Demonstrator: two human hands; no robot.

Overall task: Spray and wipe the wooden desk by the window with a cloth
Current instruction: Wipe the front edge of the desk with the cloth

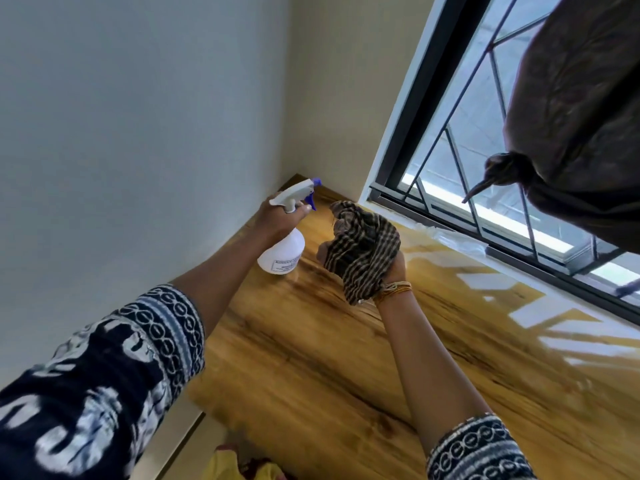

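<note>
The wooden desk (311, 368) runs from the room corner along the window, glossy with light patches on its right side. My left hand (277, 216) grips the neck of a white spray bottle (282, 252) with a blue nozzle and trigger, held above the desk's far left part near the wall. My right hand (394, 268) holds a bunched brown checked cloth (360, 247) in the air just right of the bottle, above the desk; the cloth hides most of the fingers.
A window (485, 140) with a dark frame and metal grille borders the desk on the right. A knotted brown curtain (568, 126) hangs at upper right. A pale wall (138, 133) borders the left. Yellow fabric (235, 465) shows at the bottom edge.
</note>
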